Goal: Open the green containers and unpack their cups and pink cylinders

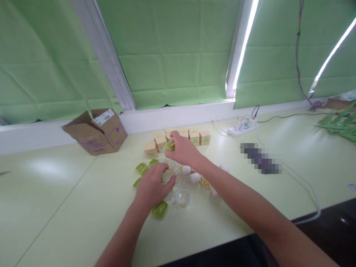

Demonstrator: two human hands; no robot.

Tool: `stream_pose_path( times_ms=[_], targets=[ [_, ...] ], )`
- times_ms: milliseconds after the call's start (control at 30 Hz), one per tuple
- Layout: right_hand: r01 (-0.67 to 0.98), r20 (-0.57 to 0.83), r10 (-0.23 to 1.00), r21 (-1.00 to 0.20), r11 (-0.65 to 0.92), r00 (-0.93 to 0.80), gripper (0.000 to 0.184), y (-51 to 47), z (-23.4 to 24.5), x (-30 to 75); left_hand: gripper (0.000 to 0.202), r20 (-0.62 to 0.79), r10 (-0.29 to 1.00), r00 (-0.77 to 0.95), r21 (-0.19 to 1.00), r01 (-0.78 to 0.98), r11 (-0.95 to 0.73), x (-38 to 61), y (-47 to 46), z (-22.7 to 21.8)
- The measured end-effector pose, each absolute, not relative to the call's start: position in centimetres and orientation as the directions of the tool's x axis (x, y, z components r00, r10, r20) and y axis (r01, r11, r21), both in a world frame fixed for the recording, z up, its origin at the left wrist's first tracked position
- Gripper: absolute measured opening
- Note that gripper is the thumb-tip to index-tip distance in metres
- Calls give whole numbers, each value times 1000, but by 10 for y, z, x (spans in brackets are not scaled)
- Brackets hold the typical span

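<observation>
My right hand (183, 150) is closed on a small container with a green lid (169, 145), held up in front of the small tan boxes. Lower and to the left, my left hand (153, 184) has its thumb and fingers apart over a cluster of clear plastic containers, and nothing shows between them. One clear container (183, 199) sits just right of that hand. Around the left hand lie several green lids, among them one near lid (160, 210) and one farther lid (141, 168). White rounded pieces (195, 178) and yellow ring-like pieces (205, 182) lie under my right forearm, partly hidden.
Several small tan boxes (205, 138) stand in a loose group behind the hands. An opened cardboard carton (102, 135) is at the back left. A white power strip (242, 128) with cables lies at the back right, and a blurred-out dark object (261, 158) rests nearer.
</observation>
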State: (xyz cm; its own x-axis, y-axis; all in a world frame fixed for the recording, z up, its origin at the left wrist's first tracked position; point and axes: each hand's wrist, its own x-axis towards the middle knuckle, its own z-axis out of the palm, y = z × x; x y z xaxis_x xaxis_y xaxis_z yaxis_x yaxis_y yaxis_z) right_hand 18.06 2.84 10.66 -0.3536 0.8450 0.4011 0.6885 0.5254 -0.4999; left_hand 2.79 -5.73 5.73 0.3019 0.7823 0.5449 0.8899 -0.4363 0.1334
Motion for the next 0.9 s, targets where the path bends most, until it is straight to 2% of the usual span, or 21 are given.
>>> stream_pose_path(
  times_ms=[167,300,433,533,633,733,800,900],
  targets=[
    [603,388,828,-568,561,-404,53,-12,105,212,42,578,784,224,223,881,-417,39,-62,60],
    [555,301,848,-652,517,-437,49,-42,96,228,48,577,762,294,258,820,-511,49,-67,57],
    [550,281,862,-676,490,-422,39,-58,86,237,47,551,742,382,282,751,-597,56,-71,55],
    [522,327,828,-655,546,-455,34,-58,80,244,47,522,754,399,329,721,-609,60,-74,55],
    [412,402,759,-661,628,-512,32,-53,74,252,46,498,775,389,367,715,-595,61,-75,57],
    [299,468,705,-676,674,-532,19,-48,68,258,42,482,787,384,395,707,-587,61,-76,57],
    [261,490,684,-676,690,-540,10,-46,66,260,42,461,796,392,415,698,-583,62,-76,57],
    [247,488,683,-685,686,-544,6,-47,66,260,43,429,809,401,437,692,-575,62,-76,58]
  ],
)
